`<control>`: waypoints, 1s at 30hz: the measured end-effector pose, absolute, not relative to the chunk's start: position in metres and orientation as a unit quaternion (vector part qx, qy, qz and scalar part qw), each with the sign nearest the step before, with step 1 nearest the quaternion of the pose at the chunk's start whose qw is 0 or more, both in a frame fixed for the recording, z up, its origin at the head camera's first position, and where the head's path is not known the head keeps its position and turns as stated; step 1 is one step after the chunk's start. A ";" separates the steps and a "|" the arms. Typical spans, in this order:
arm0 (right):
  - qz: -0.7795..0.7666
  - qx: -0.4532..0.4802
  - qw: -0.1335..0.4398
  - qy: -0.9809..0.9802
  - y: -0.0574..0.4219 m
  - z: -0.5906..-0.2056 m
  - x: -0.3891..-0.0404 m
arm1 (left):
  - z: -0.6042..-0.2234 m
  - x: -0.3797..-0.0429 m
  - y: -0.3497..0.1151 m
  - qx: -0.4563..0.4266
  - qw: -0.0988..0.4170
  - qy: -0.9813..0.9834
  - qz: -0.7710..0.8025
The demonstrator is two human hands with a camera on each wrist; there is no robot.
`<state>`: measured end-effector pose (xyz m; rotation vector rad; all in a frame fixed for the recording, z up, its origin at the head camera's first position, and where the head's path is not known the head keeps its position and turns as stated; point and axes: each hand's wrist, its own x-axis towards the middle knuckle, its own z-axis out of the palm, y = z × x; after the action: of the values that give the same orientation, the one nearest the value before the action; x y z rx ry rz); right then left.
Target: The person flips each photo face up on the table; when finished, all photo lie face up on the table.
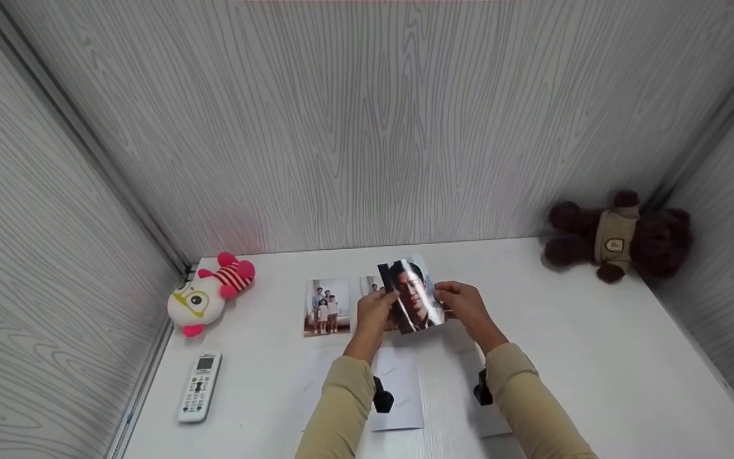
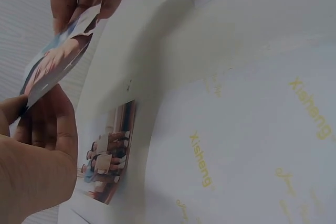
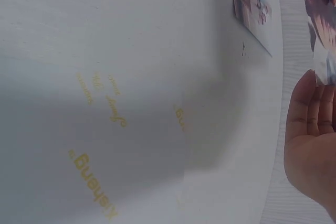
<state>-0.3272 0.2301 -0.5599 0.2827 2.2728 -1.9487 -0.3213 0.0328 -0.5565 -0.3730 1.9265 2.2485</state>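
Portrait photo [image 1: 415, 296], a single glossy print, is held just right of the frame's centre, above the counter [image 1: 596, 357]. Its long axis runs from upper left to lower right, nearer vertical than horizontal; the pictured head points to the top of the frame, and the printed side faces the head camera, with a streak of glare across it. Two hands grip it: the left hand [image 1: 375, 313] pinches its left edge, thumb over the front, and the right hand [image 1: 466, 305] pinches its right edge.

Two family photos lie on the counter near the middle of the frame: one left family photo [image 1: 327, 306], upright to the viewer, and one right family photo [image 1: 368, 284], partly hidden behind the portrait and left hand. At least two white sheets [image 1: 402, 408] lie at lower centre; the forearms hide the exact count. One remote control [image 1: 200, 387] lies at lower left, below one pink-and-white plush toy [image 1: 195, 306]. One brown teddy bear [image 1: 618, 236] lies sideways at right.
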 end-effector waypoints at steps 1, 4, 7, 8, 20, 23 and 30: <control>-0.643 0.094 0.070 0.757 0.231 -0.560 -0.327 | -0.556 -0.321 0.033 -0.120 0.080 0.646 0.750; -0.639 0.106 0.070 0.759 0.234 -0.559 -0.328 | -0.554 -0.321 0.033 -0.111 0.088 0.645 0.751; -0.642 0.123 0.058 0.754 0.238 -0.560 -0.328 | -0.559 -0.322 0.037 -0.117 0.095 0.632 0.760; -0.645 0.130 0.052 0.751 0.240 -0.560 -0.329 | -0.560 -0.322 0.038 -0.119 0.097 0.628 0.763; -0.622 0.171 0.023 0.764 0.259 -0.566 -0.327 | -0.566 -0.312 0.060 -0.097 0.137 0.677 0.716; -0.605 0.173 0.016 0.777 0.264 -0.567 -0.326 | -0.567 -0.311 0.069 -0.089 0.147 0.684 0.709; -0.563 0.159 0.021 0.811 0.274 -0.575 -0.322 | -0.570 -0.308 0.084 -0.081 0.151 0.708 0.685</control>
<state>-0.3224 0.2740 -0.5749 0.4931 2.5151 -1.7444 -0.3083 0.0838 -0.5701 -0.2337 2.0327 1.9668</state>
